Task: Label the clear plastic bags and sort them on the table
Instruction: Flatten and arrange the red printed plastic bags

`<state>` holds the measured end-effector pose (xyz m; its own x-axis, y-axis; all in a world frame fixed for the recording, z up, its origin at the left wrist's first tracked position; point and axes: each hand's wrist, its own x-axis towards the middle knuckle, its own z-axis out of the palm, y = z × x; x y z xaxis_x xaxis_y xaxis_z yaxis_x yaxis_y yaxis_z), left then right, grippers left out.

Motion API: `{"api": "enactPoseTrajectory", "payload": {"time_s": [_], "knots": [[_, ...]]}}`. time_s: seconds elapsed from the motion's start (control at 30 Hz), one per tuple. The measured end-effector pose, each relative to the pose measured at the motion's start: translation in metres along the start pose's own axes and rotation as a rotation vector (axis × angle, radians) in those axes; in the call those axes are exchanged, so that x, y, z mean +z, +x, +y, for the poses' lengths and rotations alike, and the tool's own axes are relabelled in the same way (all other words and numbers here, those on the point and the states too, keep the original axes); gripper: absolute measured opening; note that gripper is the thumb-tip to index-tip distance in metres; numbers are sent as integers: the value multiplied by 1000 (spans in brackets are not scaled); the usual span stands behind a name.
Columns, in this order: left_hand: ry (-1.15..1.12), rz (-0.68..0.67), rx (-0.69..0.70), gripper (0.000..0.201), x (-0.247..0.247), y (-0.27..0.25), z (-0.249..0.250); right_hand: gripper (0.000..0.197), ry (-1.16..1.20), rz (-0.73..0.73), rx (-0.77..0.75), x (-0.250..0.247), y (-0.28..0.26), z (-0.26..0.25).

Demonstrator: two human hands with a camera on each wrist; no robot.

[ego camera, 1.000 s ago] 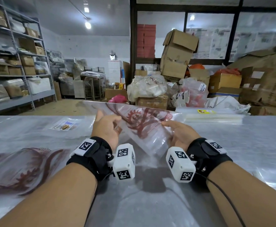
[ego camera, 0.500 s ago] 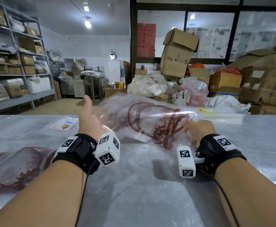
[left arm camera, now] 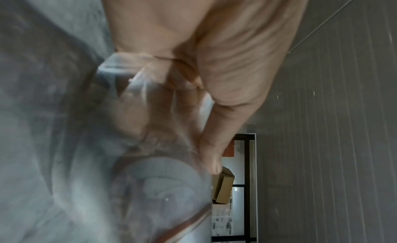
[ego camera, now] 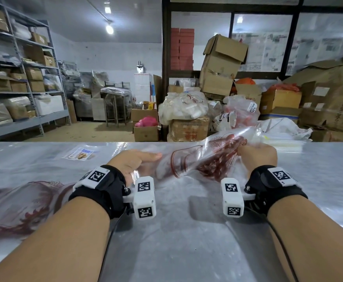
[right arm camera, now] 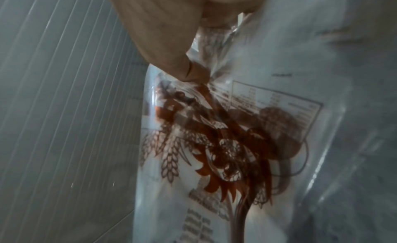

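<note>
Fingers of both my hands hold one clear bag (ego camera: 205, 159) above the table (ego camera: 187, 251): left hand (ego camera: 135, 162) pinching its edge, right hand (ego camera: 257, 155) bunching the printed end. Only my right wrist view shows wheat ears and a text panel. Label sheet (ego camera: 81, 155) lies far-left.

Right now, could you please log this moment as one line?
left hand: holds bag | right hand: grips printed bag | above table
</note>
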<state>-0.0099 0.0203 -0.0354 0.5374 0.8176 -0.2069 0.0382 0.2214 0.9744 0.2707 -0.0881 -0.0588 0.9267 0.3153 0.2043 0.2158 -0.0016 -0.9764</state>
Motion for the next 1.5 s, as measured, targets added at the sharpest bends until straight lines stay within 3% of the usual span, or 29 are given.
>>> {"api": "enactPoseTrajectory", "payload": {"time_s": [0.1,0.2,0.3,0.4,0.57,0.7,0.83,0.9,1.0,1.1,1.23,1.3,1.37,1.5], "knots": [[30,5,-63,52,-5,5,-2,9,12,10,5,2,1,1],[-35,-86,-107,71,-4,5,-6,13,22,26,21,3,1,1],[-60,-67,-5,51,2,3,-2,13,23,28,19,2,-1,0],[-63,107,218,21,1,6,0,5,35,5,3,-1,-3,-4],[-90,465,402,21,-6,20,0,5,130,-108,-170,2,-15,-13],[-127,564,451,35,-10,30,-5,2,157,-109,-239,5,-18,-18],[-130,538,483,25,-11,31,-8,17,179,-107,-349,7,-21,-21],[-103,507,472,21,-11,29,-7,11,186,-104,-371,8,-20,-20],[-61,499,407,33,-11,29,-7,17,125,-199,-309,10,-15,-11],[-3,529,404,14,-12,34,-9,31,67,-247,-250,13,-11,-3],[-17,561,465,11,-11,33,-10,23,87,-155,-370,8,-17,-13],[-40,582,484,8,-12,31,-7,34,97,-137,-377,8,-19,-15],[-52,561,478,19,-12,30,-6,34,87,-172,-343,12,-20,-15],[-5,553,493,12,-11,31,-6,25,86,-215,-333,12,-22,-13]]}}
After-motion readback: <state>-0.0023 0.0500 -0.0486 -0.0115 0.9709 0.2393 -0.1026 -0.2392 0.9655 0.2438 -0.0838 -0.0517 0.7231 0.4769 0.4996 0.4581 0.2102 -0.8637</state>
